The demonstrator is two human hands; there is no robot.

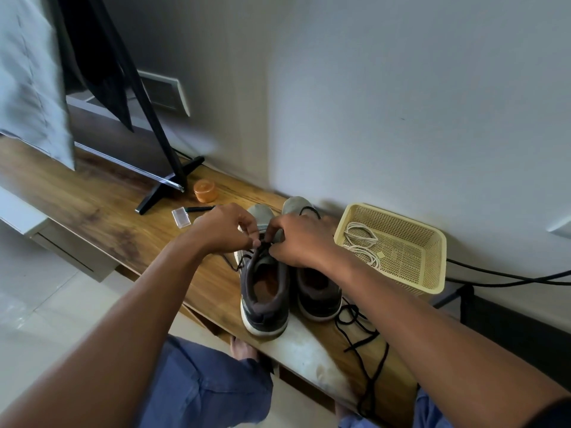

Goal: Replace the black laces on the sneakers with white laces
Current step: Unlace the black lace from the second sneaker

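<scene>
On the wooden worktop (102,208), close to the near edge, the two sneakers are standing side by side with heels toward me, which is keeping the lacing within easy reach of both hands. I am working on the left sneaker (262,291): my left hand (224,228) and right hand (298,239) are meeting just above its tongue, fingers curled and pinching the black lace (239,263) where it is still threaded through the upper eyelets, one loose end trailing off the shoe's left side. Both hands are pinching narrowly rather than spread, I judge because the lace has to be drawn out eyelet by eyelet. The right sneaker (318,296) is sitting touching its partner, partly under my right wrist; I cannot tell whether any lace remains in it, though a dark loop is showing near its toe. A loose black lace (366,344) is lying in tangles on the worktop just beside that sneaker's heel and hanging over the front edge, probably dropped there to stay out of the way. The white laces (361,242) are waiting coiled in the yellow basket (432,273) just to the right of the sneakers, close at hand for rethreading. Farther left, an orange lid (205,190), a small clear case (182,217) and a black pen (200,208) are lying near a black stand foot (163,189), apart from the work.
</scene>
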